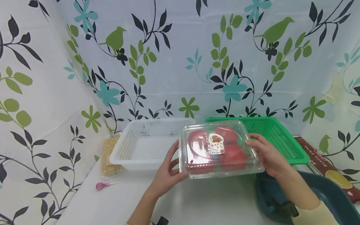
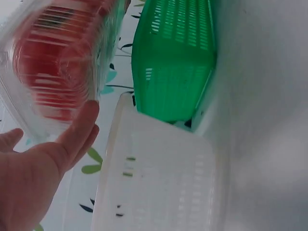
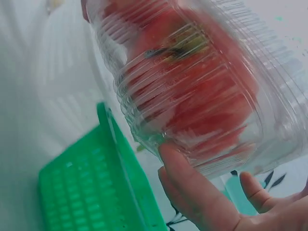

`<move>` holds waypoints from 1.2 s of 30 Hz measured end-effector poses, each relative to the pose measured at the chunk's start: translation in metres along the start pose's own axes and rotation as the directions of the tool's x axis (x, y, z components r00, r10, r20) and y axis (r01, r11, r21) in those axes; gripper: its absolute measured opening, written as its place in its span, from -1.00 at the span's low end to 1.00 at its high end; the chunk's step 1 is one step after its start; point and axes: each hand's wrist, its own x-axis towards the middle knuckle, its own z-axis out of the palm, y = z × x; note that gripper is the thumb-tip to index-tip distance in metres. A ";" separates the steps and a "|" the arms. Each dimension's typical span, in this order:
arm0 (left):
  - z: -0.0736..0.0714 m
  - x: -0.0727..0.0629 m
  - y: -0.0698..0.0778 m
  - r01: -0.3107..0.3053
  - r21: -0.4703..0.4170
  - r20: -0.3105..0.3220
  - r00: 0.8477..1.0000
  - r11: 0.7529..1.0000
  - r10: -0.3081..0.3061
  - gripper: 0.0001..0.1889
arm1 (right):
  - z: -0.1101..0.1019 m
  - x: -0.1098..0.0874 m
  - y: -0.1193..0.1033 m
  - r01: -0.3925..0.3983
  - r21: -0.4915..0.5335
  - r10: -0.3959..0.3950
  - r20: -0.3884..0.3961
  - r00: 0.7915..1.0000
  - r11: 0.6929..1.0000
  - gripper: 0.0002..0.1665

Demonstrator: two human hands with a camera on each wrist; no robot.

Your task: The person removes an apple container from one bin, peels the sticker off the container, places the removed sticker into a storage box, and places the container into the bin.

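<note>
A clear plastic clamshell box (image 1: 216, 147) is held up above the table by both hands. Through its lid show several red tomatoes (image 1: 233, 154) and a white label. My left hand (image 1: 167, 175) grips the box's left side, thumb at the front edge. On the opposite side my right hand (image 1: 267, 154) holds it, with the thumb by the lid's right edge. From below, the left wrist view shows the fingers of the left hand (image 2: 53, 163) against the ribbed base. The right wrist view shows the right hand (image 3: 221, 202) supporting the box from underneath.
Behind the box stand a white basket (image 1: 132, 145) and a green basket (image 1: 292, 147). A bag of yellow kernels (image 1: 109, 156) and a pink lollipop (image 1: 100, 186) lie left. To the right are a dark blue basin (image 1: 326, 184) and a brown packet (image 1: 327, 168).
</note>
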 end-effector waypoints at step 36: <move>-0.040 -0.089 -0.022 0.170 -0.196 0.298 0.949 0.966 -0.106 0.14 | 0.031 -0.054 0.070 -0.266 0.005 0.250 0.325 0.912 0.964 -0.16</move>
